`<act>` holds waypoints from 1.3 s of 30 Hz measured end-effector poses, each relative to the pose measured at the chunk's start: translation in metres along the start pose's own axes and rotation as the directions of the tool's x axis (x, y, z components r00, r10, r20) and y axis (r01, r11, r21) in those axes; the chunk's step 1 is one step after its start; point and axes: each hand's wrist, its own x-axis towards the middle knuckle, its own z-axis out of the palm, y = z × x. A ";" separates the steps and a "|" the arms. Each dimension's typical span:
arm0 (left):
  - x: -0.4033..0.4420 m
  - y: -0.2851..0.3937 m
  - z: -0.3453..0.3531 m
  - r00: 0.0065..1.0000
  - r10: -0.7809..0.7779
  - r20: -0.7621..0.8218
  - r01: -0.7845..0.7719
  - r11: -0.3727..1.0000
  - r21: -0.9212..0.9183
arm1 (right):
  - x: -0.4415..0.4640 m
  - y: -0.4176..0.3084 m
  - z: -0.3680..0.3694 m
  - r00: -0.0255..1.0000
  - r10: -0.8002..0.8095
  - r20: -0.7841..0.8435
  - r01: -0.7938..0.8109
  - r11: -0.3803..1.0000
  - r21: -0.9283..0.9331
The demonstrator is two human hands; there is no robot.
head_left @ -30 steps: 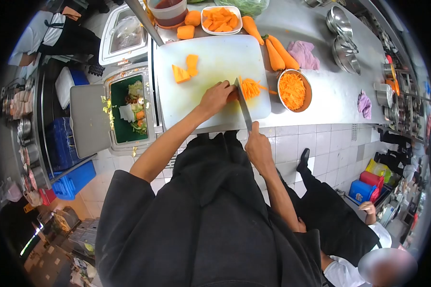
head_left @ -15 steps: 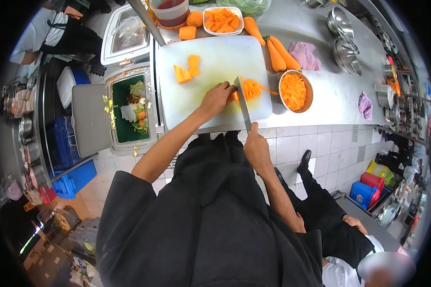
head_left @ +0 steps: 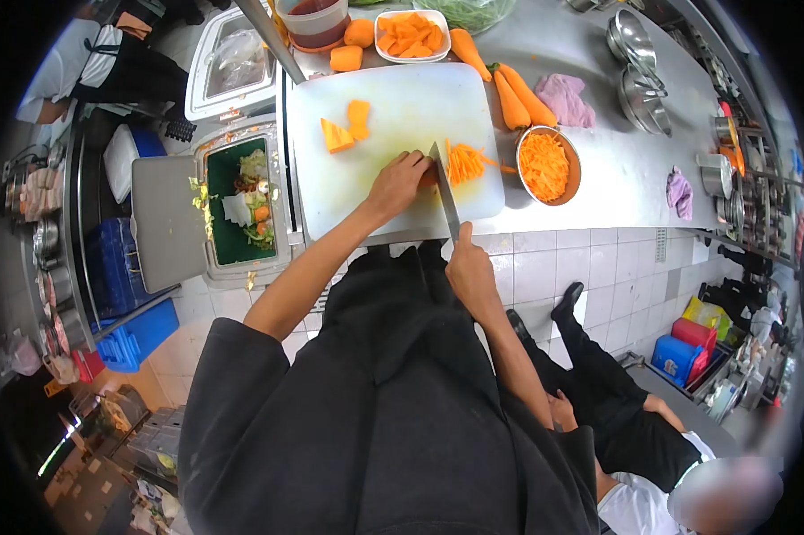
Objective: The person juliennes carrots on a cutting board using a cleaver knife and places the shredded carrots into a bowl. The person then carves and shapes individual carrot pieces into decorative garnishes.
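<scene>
My right hand (head_left: 473,272) is wrapped round the handle of a kitchen knife (head_left: 447,198), whose blade stands on the white cutting board (head_left: 330,201). My left hand (head_left: 399,183), fingers curled, presses a piece of carrot (head_left: 428,176) against the board beside the blade; most of that piece is hidden. On the blade's other side lies a pile of thin carrot strips (head_left: 466,164). Two carrot chunks (head_left: 338,136) rest at the board's upper left. To the right of the board, a metal bowl (head_left: 574,185) holds shredded carrot (head_left: 544,165).
Whole carrots (head_left: 511,100) and a pink cloth (head_left: 566,100) lie beyond the bowl. A white dish (head_left: 380,52) of carrot pieces stands behind the board. Left is an open waste bin (head_left: 281,241); steel bowls (head_left: 632,45) stand far right. Another person (head_left: 638,428) sits at lower right.
The knife and my right hand have shifted slightly left, and my left hand a little left too. The strips stay beside the blade, now with a wider gap.
</scene>
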 end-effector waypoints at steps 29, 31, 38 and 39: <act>-0.007 -0.030 0.001 0.964 0.237 -0.120 -0.238 0.971 0.006 | -0.003 -0.009 0.003 0.998 -0.051 -0.041 0.053 0.997 0.051; -0.005 -0.029 -0.002 0.964 0.248 -0.097 -0.247 0.969 0.019 | -0.006 -0.017 -0.005 0.998 -0.053 -0.028 0.055 0.997 0.056; -0.005 -0.028 -0.004 0.966 0.249 -0.067 -0.247 0.968 0.040 | 0.001 -0.010 0.016 0.999 -0.028 -0.031 0.031 0.994 0.105; -0.006 -0.027 -0.002 0.969 0.239 -0.055 -0.237 0.971 0.046 | 0.006 -0.014 0.013 0.999 -0.027 -0.042 0.031 0.994 0.101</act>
